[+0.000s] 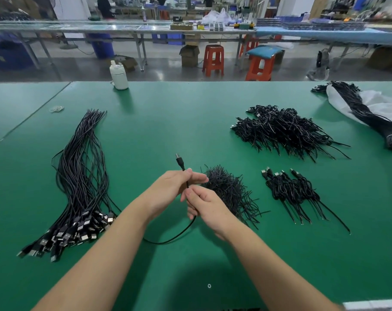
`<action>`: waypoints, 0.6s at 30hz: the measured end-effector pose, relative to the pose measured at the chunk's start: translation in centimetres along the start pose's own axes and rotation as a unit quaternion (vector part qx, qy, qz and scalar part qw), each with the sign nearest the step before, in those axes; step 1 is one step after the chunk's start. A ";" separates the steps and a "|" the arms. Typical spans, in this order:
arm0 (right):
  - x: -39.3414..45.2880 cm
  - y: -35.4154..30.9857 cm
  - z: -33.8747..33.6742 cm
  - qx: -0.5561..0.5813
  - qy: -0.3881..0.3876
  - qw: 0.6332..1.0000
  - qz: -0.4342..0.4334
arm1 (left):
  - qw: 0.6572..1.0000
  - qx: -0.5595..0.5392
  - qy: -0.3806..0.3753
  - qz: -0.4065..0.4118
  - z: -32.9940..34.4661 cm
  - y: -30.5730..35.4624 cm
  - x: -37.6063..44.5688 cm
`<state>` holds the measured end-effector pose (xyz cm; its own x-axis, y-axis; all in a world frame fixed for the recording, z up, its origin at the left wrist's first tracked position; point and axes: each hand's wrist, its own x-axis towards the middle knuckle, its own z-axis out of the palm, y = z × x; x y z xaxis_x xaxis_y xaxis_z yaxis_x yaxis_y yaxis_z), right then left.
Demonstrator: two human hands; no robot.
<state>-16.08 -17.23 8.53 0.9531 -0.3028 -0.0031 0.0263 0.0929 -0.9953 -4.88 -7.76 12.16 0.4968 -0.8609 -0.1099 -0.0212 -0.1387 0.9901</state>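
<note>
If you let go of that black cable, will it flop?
Probably floppy: the cable droops in a loose curve below the right hand. Maybe slightly stiff: its short plug end stands up above the left hand.

No text, label or number can be read here; the sheets [143,27] on the far bench [78,30], at twelve o'clock, are too blurred.

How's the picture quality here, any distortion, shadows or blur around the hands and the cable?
Head view: wide-angle stretch splays the forearms toward the corners; even overhead light, with a soft shadow on the green mat beneath them; left hand, right hand and cable are sharp; the corners smear.
</note>
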 end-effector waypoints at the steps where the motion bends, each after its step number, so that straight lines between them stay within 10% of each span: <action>1: -0.1 0.3 0.1 0.024 -0.001 1.000 0.017 | 1.000 0.006 -0.003 0.008 0.1 0.1 -0.1; 10: 0.2 2.5 -0.4 0.266 0.026 0.953 0.139 | 0.907 -0.406 -0.047 0.103 -1.8 4.2 0.0; 15: 1.3 0.7 -2.1 0.232 0.024 0.962 0.143 | 0.955 -0.106 -0.257 -0.100 -1.9 2.3 -1.5; 18: 1.5 -0.4 -2.6 0.129 -0.006 0.981 0.142 | 0.956 0.025 -0.222 -0.191 -1.2 0.3 -1.5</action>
<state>-15.44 -20.21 8.69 0.9365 -0.2179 -0.2749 -0.1677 0.4103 -0.8964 -4.61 -5.93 12.71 0.0588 -0.8642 -0.4998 0.0414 -0.4981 0.8661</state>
